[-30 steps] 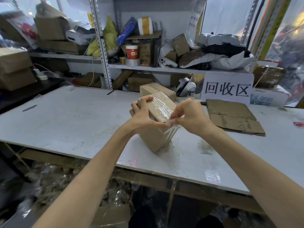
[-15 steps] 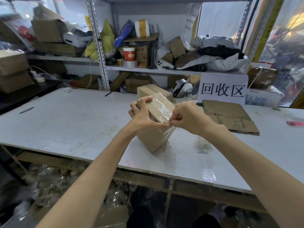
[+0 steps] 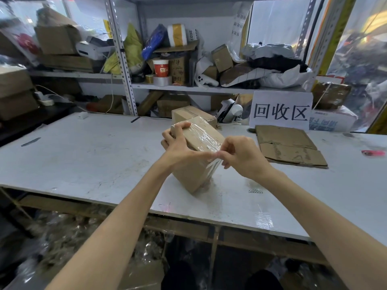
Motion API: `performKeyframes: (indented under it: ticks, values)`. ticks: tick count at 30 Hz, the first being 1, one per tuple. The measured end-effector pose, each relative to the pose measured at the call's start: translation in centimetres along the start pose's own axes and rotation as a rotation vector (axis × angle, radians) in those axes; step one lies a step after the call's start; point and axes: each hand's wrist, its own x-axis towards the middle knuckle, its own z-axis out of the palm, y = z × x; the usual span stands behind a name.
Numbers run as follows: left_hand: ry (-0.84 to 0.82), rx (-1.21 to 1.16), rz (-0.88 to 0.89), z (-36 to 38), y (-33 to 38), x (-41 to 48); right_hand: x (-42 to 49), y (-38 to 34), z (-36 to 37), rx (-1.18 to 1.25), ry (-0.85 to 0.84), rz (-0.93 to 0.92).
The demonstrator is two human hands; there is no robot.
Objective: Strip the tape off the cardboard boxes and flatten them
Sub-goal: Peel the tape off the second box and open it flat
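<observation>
A brown cardboard box [image 3: 193,172] stands tilted on one corner on the white table [image 3: 83,155], its top face covered in clear tape [image 3: 206,139]. My left hand [image 3: 178,147] grips the box from the left, fingers curled over its upper edge. My right hand [image 3: 240,155] pinches the tape at the box's near right corner with thumb and fingertips. A second taped box [image 3: 188,115] sits just behind. Flattened cardboard [image 3: 287,145] lies to the right.
A white sign with black characters [image 3: 280,111] stands at the table's back right. A pink object [image 3: 373,152] lies at the far right, a dark pen-like item [image 3: 31,141] at the far left. Cluttered metal shelves [image 3: 188,88] rise behind the table.
My right hand's fingers have loosened and spread a little at the tape corner. The box and left hand hold nearly the same place.
</observation>
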Motion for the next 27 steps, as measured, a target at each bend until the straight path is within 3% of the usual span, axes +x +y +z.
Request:
performKeyframes:
  ticks: [3,10,14,15,17,20,23,27]
  values:
    - [0.021,-0.050,-0.019,0.3,-0.1,0.1,0.3,0.1,0.2,0.075,-0.055,0.058]
    - [0.018,-0.134,-0.049,0.5,0.2,0.8,0.7,-1.0,0.4,-0.121,-0.016,-0.033]
    - [0.012,-0.162,-0.082,-0.2,-0.5,0.6,0.6,-0.8,0.0,0.417,0.060,0.167]
    - [0.000,-0.162,-0.082,-0.4,-0.6,0.5,0.7,-0.8,-0.4,0.454,0.104,0.174]
    - [-0.027,-0.139,-0.067,-0.3,-0.3,0.5,1.3,-0.9,-1.1,0.241,0.161,0.081]
    - [-0.046,-0.074,-0.029,0.3,0.6,0.6,1.7,-1.5,-1.0,-0.106,0.048,0.034]
    - [-0.059,-0.035,0.012,0.4,0.8,0.4,1.7,-1.3,-0.8,-0.176,-0.049,-0.011]
    - [-0.087,-0.001,0.023,-0.1,0.5,0.4,1.3,-1.7,-1.2,-0.326,-0.060,-0.201]
